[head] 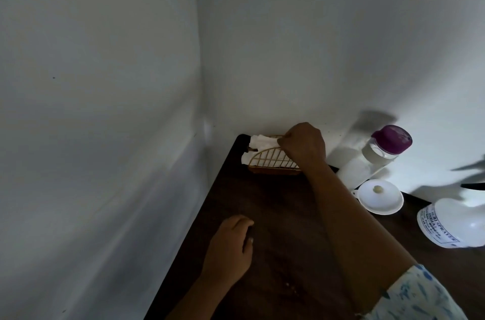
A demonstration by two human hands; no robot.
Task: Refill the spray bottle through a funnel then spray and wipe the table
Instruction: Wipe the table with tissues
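On the dark surface [275,214] your spray bottle [456,225] stands far right. Your left hand [228,246] rests loosely, holding nothing; your right hand [304,146] pinches a paper napkin [262,141] in the wire holder [273,159]. You seem to prepare the wiping: pull one sheet free

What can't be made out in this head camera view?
All in the head view:
spray bottle: top cut off by the right edge; label print too blurred to read.
wire holder: right end hidden behind the right hand.
tissue: how many sheets the right hand pinches, hidden by its knuckles.
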